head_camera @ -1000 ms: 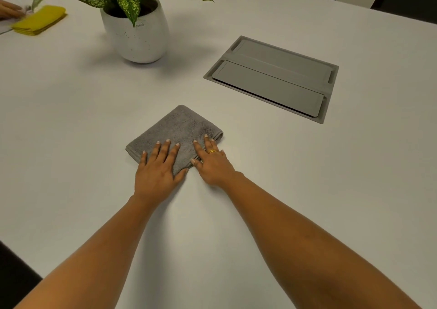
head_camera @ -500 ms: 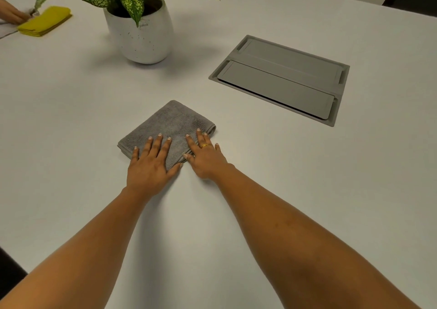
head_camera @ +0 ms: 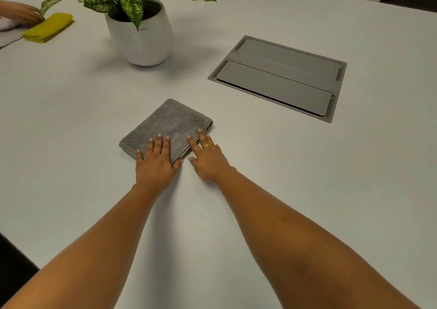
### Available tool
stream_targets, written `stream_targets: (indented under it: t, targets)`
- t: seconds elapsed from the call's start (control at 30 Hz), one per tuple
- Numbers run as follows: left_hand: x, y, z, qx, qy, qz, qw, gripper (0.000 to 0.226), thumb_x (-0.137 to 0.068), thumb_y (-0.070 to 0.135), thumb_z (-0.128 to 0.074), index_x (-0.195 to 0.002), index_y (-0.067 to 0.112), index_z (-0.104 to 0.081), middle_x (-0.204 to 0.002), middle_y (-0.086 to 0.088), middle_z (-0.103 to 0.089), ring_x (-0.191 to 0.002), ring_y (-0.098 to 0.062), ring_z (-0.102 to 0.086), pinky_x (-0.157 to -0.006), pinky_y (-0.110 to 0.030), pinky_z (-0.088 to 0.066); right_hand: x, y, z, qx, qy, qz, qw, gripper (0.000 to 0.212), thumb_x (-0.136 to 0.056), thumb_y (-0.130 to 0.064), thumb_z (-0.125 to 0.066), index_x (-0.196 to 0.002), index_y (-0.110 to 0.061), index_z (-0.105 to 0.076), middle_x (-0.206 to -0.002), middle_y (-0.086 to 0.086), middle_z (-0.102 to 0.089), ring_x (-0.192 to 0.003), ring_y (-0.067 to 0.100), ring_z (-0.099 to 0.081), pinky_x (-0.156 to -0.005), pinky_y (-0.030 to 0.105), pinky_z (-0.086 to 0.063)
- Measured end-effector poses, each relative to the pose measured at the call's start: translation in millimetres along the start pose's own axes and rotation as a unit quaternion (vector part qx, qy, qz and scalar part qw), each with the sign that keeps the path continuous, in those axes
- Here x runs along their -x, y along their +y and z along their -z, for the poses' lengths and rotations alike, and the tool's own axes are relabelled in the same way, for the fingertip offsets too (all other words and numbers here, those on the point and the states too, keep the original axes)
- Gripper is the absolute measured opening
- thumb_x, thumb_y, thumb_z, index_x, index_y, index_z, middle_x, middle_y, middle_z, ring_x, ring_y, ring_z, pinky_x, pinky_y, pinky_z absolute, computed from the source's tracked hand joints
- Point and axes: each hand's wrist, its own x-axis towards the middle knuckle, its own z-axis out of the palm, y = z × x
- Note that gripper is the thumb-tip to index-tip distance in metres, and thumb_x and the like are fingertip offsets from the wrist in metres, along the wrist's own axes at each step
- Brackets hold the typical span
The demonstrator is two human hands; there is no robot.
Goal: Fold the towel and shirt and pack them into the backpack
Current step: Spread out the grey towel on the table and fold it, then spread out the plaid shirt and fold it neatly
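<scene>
1. Your right hand [head_camera: 209, 161] is drifting partly off the folded grey terry towel [head_camera: 170, 122].
2. Your left hand [head_camera: 156, 164] is joining it, both pressing down with fingers spread, on the white table [head_camera: 71, 119].
3. You're finishing the towel fold; next you're probably needing a grip to lift it.

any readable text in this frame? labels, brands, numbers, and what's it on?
Pot: one small dark printed word just under the rim, too small and blurred to read.
Towel: no text visible.
Yellow cloth: no text visible.
Grey table hatch: no text visible.
Nothing else in view carries lettering or numbers.
</scene>
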Motion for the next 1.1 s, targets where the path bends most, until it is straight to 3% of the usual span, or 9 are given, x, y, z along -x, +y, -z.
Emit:
stream_targets:
  t: [0.17,0.27,0.33,0.43,0.53,0.8,1.1]
  targets:
    - [26,20,-6,-0.003,0.009,-0.034,0.999,0.069,-0.097,0.050,-0.025,-0.149,0.015,0.003,-0.158,-0.006,0.006,-0.145,-0.023,0.007,-0.116,-0.046,0.001,38,18,-5,0.035,-0.004,-0.013,0.999,0.055,-0.101,-0.032,-0.030,-0.150,-0.022,-0.007,-0.158,0.006,0.009,-0.145,0.021,0.005,-0.117,0.040,-0.001]
    - [41,44,-10,-0.002,0.006,-0.093,0.996,0.083,-0.084,0.065,-0.003,-0.150,0.014,-0.005,-0.157,-0.007,0.003,-0.145,-0.023,0.004,-0.115,-0.044,0.002,68,33,-5,0.048,-0.003,-0.036,0.998,0.054,-0.101,-0.037,-0.028,-0.150,-0.026,-0.009,-0.158,0.003,0.008,-0.145,0.018,0.006,-0.116,0.041,0.002]
    - [49,68,-13,-0.014,-0.026,-0.124,0.992,0.091,-0.074,0.064,0.012,-0.150,0.017,-0.004,-0.158,-0.005,0.004,-0.145,-0.021,0.006,-0.115,-0.044,0.003,91,44,-1,0.048,0.003,-0.068,0.996,0.054,-0.101,-0.040,-0.027,-0.150,-0.028,-0.009,-0.158,0.002,0.007,-0.145,0.017,0.006,-0.116,0.043,0.003]
    - [60,108,-14,-0.004,-0.079,-0.151,0.985,0.070,-0.094,0.059,-0.006,-0.150,0.016,0.000,-0.158,-0.003,0.005,-0.145,-0.020,0.005,-0.116,-0.042,-0.001,131,64,4,0.033,0.016,-0.128,0.991,0.053,-0.100,-0.042,-0.025,-0.150,-0.029,-0.009,-0.158,0.001,0.006,-0.145,0.017,0.007,-0.115,0.047,0.003]
    - [78,152,-13,0.015,-0.095,-0.204,0.974,0.065,-0.098,0.051,-0.021,-0.150,0.017,-0.005,-0.158,-0.004,0.001,-0.145,-0.020,0.001,-0.117,-0.041,-0.007,177,89,6,0.027,0.028,-0.182,0.982,0.053,-0.100,-0.043,-0.024,-0.150,-0.031,-0.008,-0.158,-0.001,0.007,-0.145,0.016,0.008,-0.115,0.050,0.003]
    - [142,271,-14,0.031,-0.128,-0.335,0.933,0.064,-0.098,0.051,-0.023,-0.150,0.020,-0.004,-0.158,0.000,-0.004,-0.145,-0.018,-0.005,-0.115,-0.040,-0.012,321,169,23,0.008,0.051,-0.362,0.931,0.054,-0.101,-0.042,-0.024,-0.150,-0.028,-0.006,-0.158,0.000,0.008,-0.145,0.016,0.007,-0.114,0.050,0.002]
    - [235,394,-18,0.018,-0.138,-0.439,0.888,0.062,-0.098,0.051,-0.023,-0.150,0.021,-0.007,-0.158,0.000,-0.007,-0.145,-0.017,-0.007,-0.115,-0.039,-0.015,498,245,63,0.100,0.140,-0.532,0.829,0.052,-0.101,-0.032,-0.026,-0.150,-0.024,-0.011,-0.158,0.004,0.004,-0.145,0.018,0.007,-0.112,0.056,0.004]
